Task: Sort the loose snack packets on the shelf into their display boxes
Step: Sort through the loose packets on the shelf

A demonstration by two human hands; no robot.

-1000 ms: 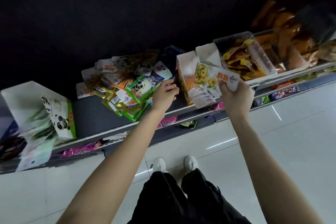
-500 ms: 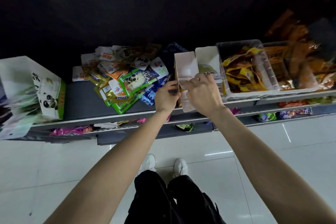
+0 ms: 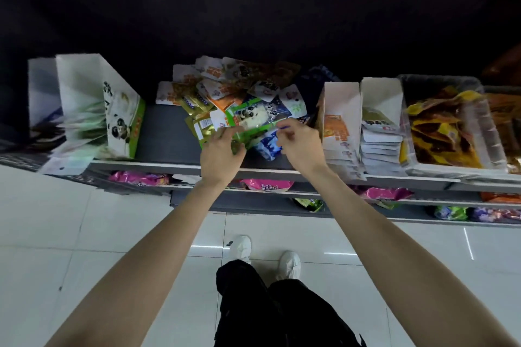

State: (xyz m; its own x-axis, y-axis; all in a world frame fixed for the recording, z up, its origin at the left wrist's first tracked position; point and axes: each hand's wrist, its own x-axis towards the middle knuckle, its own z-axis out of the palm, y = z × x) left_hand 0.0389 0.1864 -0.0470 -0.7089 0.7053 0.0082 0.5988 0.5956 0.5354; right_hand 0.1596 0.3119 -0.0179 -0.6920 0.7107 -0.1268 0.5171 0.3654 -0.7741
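The packet (image 3: 249, 121) on top of the pile is green with a black-and-white panda, and beside it lie a blue-and-white packet (image 3: 269, 144) and gold ones (image 3: 197, 101). The left box (image 3: 124, 118) is white with a panda print and green edge; the middle box (image 3: 339, 127) is white with orange print. The shelf (image 3: 160, 135) is dark grey, the floor (image 3: 56, 220) glossy white tile.

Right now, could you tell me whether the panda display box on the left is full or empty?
Partly filled: the panda display box shows packets standing inside, with room above them.
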